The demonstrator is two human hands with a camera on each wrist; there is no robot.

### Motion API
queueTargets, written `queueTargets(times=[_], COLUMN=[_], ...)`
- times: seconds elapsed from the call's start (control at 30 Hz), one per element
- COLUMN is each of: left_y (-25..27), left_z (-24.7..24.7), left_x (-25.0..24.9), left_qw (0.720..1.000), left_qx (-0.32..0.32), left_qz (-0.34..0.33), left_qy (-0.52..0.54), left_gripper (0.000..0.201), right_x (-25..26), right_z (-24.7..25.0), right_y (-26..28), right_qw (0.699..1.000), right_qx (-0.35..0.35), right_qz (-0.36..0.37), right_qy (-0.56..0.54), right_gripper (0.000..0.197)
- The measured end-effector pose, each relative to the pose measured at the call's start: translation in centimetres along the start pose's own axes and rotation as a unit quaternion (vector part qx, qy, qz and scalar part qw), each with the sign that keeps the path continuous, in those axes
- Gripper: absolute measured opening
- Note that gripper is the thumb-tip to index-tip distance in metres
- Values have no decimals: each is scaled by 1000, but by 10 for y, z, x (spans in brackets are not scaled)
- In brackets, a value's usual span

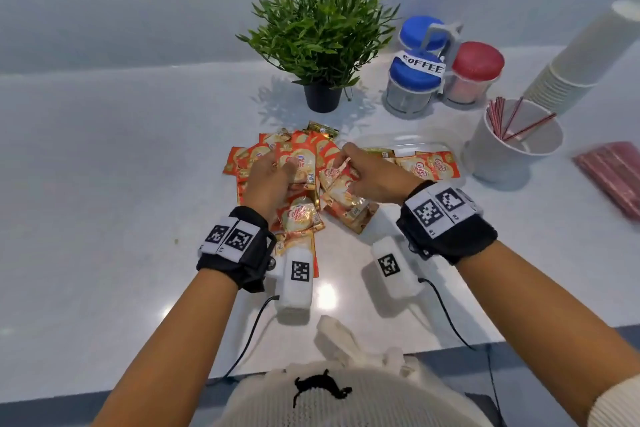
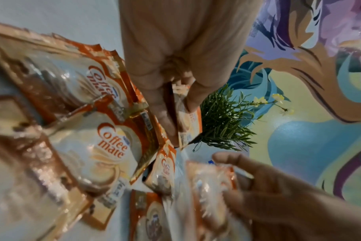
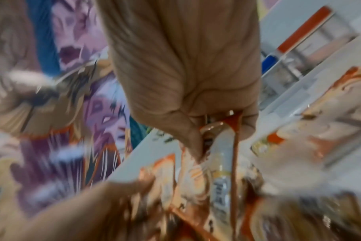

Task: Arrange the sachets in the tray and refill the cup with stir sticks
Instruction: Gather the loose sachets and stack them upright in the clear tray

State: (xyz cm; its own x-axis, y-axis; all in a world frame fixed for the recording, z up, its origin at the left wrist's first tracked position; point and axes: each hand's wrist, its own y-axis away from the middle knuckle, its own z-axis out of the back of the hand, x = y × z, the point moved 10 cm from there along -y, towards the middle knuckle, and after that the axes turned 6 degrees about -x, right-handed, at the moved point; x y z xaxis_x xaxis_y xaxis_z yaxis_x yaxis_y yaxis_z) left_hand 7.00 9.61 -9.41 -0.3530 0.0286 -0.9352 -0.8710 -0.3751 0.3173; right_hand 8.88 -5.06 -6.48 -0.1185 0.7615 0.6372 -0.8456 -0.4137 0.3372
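Sachets (image 1: pixel 301 163) of orange creamer lie heaped on the white worktop (image 1: pixel 121 166), just in front of a potted plant (image 1: pixel 322 45). Left hand (image 1: pixel 266 180) grips one sachet between curled fingers and thumb over the heap; right hand (image 1: pixel 370 173) pinches another sachet (image 1: pixel 337 168) just beside it. A clear tray (image 1: pixel 398 142) lies right of the heap with a few sachets in it. Near it stands a white cup (image 1: pixel 512 149) holding a few red stir sticks (image 1: pixel 509 120), and a pack of sticks (image 1: pixel 613 173) lies farther right
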Motion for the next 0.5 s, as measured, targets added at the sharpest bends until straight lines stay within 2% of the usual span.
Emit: queueTargets(times=[0.07, 0.13, 0.27, 0.3, 0.37, 0.4, 0.47, 0.5], left_y=[6, 12, 29, 32, 35, 33, 32, 29], left_z=[-9, -22, -50, -54, -55, -54, -54, -52], left_x=[-7, -12, -17, -19, -20, -20, -24, -25], left_qw=[1000, 998, 988, 986, 987, 989, 990, 991], left_qx=[26, 62, 153, 161, 157, 147, 140, 127], left_qz=[-3, 1, 24, 26, 18, 11, -4, -8], left_qy=[-3, -5, 24, 26, 28, 27, 28, 31], left_gripper=[29, 25, 6, 7, 22, 22, 6, 16], right_x=[1, 0, -5, -7, -11, -15, -27, -33], right_z=[18, 30, 39, 42, 45, 47, 51, 49], right_y=[1, 2, 2, 2, 0, 0, 0, 2], right_qw=[995, 983, 971, 971, 966, 960, 941, 933], right_qx=[-34, -60, -115, -131, -158, -171, -191, -188], right_qz=[-2, -7, -12, -11, -11, -15, -38, -53], right_qy=[-92, -171, -210, -200, -204, -221, -276, -302], right_gripper=[35, 34, 32, 31, 32, 31, 23, 17])
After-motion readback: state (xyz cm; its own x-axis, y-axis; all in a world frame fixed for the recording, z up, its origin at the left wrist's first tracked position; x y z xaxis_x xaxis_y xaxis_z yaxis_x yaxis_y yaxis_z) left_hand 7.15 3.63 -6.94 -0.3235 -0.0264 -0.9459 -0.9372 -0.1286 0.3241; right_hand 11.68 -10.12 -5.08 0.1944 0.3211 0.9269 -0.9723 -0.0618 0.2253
